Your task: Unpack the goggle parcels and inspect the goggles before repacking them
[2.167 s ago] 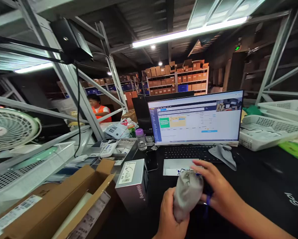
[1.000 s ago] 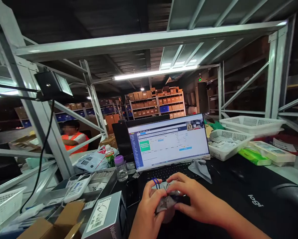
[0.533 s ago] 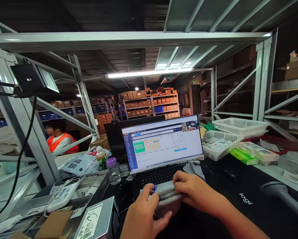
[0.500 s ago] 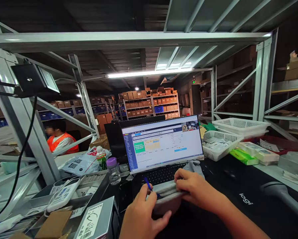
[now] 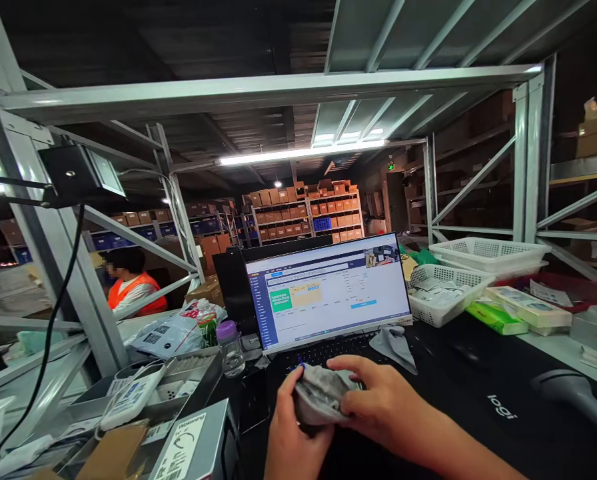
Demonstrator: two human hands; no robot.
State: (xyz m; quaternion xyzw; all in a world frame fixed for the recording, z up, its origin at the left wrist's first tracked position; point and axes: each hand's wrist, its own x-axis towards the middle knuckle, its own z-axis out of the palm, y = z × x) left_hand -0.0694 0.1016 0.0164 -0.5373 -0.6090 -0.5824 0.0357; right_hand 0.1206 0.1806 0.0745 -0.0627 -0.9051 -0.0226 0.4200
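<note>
A small grey cloth pouch (image 5: 318,395) with a blue drawstring sits between both hands, just above the black desk mat (image 5: 478,413). My left hand (image 5: 291,437) curls round its left side from below. Over its right side my right hand (image 5: 378,403) presses with bent fingers. The pouch hangs in front of the keyboard (image 5: 323,352) and the lit monitor (image 5: 328,290).
A grey boxed product (image 5: 191,448) and an open cardboard box (image 5: 103,457) lie at the lower left. A clear bottle (image 5: 231,350), a grey cloth (image 5: 393,343) and white baskets (image 5: 483,257) ring the screen. A person in an orange vest (image 5: 131,290) sits behind the metal rack.
The pouch has been bunched into a rounder bundle between my hands. The head has tilted up since the first frame, showing more of the racks and less of the desk.
</note>
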